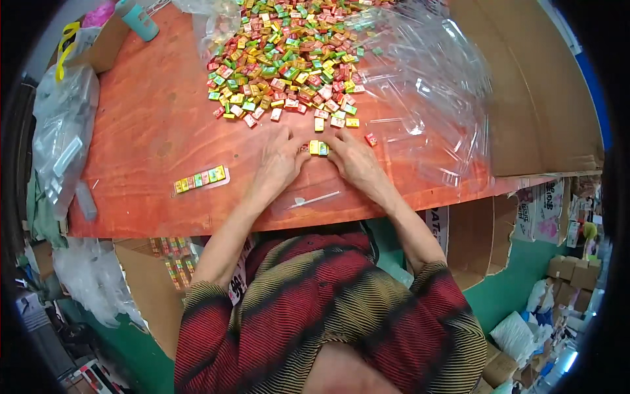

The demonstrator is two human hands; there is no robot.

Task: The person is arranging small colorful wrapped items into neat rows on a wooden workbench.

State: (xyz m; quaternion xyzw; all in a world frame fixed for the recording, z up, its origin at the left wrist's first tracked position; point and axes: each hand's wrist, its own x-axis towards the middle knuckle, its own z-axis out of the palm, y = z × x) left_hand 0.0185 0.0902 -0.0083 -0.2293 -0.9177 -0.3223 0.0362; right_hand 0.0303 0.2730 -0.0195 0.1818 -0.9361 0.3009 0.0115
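Between my two hands, close to my body on the red tabletop, lies a short row of small coloured boxes (318, 148), yellow and green ones showing. My left hand (282, 157) grips its left end, thumb and fingers bent round a reddish box. At the other end my right hand (356, 161) presses with curled fingers. Both hands partly cover the row. Just beyond the fingertips lie a few loose boxes (319, 124), and one red box (371, 139) sits right of my right hand. A finished-looking row of boxes (200, 179) rests on a clear strip to the left.
A large heap of small boxes (282, 72) covers the far middle. Clear plastic trays (426, 98) pile up at right, beside a cardboard box (538, 85). A plastic bag (62, 125) and teal bottle (138, 21) stand left. Below the table edge, an open carton (141, 282) holds packed rows.
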